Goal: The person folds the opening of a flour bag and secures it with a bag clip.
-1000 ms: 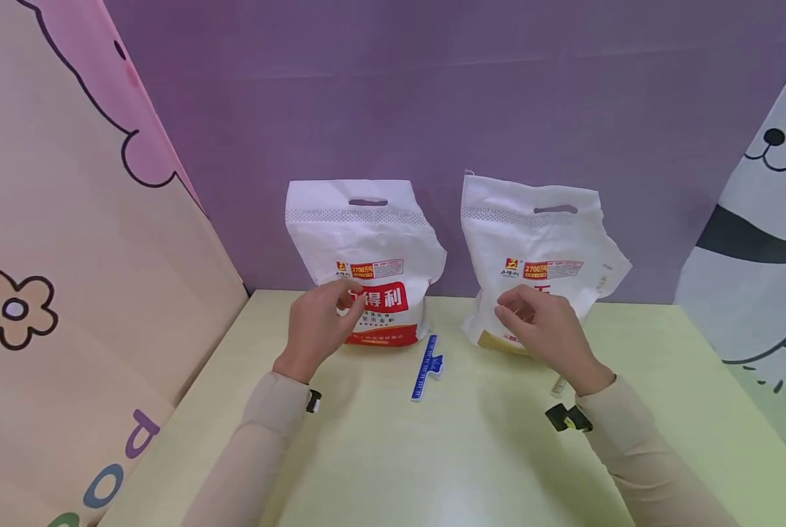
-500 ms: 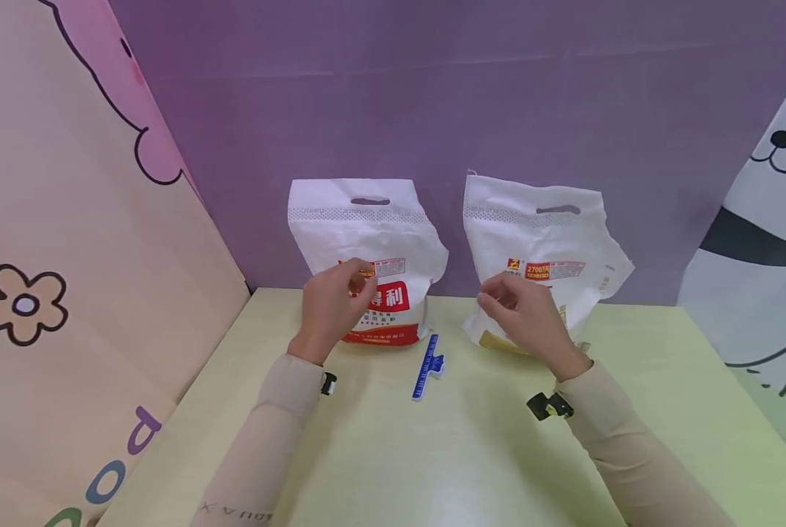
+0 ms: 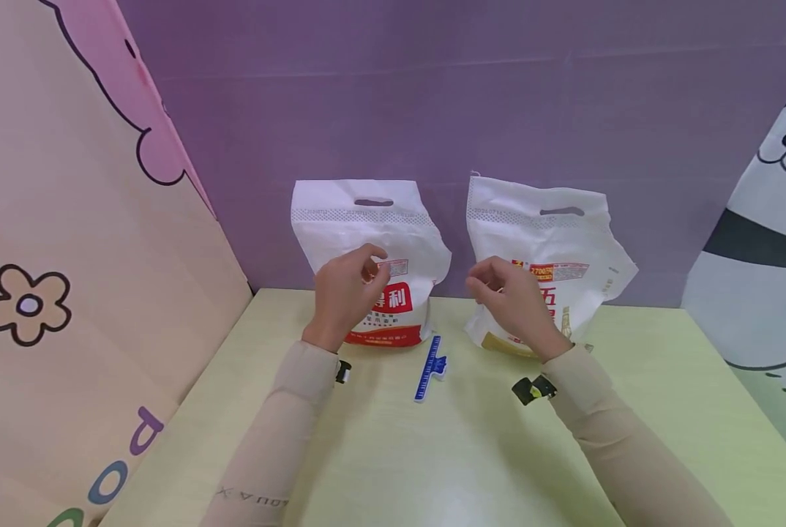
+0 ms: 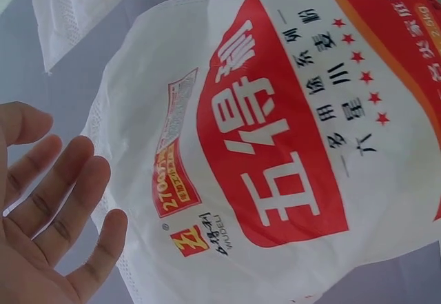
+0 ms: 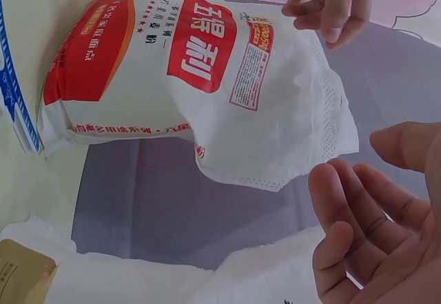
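Two white flour bags with handle slots stand at the back of the table. In front of the left flour bag (image 3: pixel 367 227), printed with a red panel, my left hand (image 3: pixel 347 293) hovers with fingers loosely bent and holding nothing. My right hand (image 3: pixel 514 300) hangs before the right flour bag (image 3: pixel 538 238), its thumb and fingertips apart. In the left wrist view, the left fingers (image 4: pixel 76 187) are spread beside the top part of the left bag. The right wrist view shows the right hand (image 5: pixel 386 214) with relaxed, empty fingers near that same bag's top end.
A blue and white clip with ruler marks (image 3: pixel 428 369) lies on the pale yellow table (image 3: pixel 426 454), between and in front of the bags. A purple backdrop (image 3: pixel 432 88) rises behind. A wall with cartoon figures (image 3: pixel 103 256) borders the left side.
Both hands have moved inward and slightly up, the left one rightward and the right one leftward. The bags and the clip stay where they were; the view has shifted slightly.
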`<state>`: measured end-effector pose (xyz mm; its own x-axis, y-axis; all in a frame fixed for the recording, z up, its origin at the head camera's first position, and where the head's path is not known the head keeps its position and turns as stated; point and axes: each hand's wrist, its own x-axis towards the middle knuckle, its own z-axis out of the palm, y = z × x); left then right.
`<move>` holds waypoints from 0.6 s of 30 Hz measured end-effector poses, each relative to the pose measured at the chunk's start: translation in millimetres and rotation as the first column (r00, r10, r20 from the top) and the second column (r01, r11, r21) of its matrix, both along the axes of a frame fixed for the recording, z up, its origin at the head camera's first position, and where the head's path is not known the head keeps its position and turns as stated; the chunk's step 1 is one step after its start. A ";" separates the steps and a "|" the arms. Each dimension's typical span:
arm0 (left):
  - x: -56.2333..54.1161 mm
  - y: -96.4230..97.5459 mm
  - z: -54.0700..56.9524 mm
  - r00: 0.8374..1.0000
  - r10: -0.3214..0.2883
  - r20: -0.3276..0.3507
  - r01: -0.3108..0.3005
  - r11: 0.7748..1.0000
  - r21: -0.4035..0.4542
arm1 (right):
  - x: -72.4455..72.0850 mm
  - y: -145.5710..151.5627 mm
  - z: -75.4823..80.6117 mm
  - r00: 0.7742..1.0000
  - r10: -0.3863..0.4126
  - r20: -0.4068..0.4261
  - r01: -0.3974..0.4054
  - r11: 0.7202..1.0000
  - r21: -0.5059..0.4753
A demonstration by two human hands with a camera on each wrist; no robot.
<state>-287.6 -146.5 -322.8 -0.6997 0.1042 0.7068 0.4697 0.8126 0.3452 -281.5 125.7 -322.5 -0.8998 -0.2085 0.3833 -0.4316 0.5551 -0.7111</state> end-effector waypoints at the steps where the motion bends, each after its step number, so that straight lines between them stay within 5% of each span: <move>1: -1.1 1.2 1.2 1.000 -0.003 -0.006 0.003 1.000 0.002 | -1.7 -1.5 0.2 1.000 0.002 -0.005 -0.002 1.000 -0.003; 18: -20.1 13.1 22.7 1.000 0.020 -0.013 -0.021 1.000 -0.022 | -28.7 -9.4 -3.6 0.997 -0.039 0.071 0.042 0.998 -0.046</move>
<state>-307.7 -133.4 -300.1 -0.6932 0.1054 0.7130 0.4569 0.8294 0.3215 -310.1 116.2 -326.0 -0.9323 -0.1544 0.3272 -0.3572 0.5363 -0.7647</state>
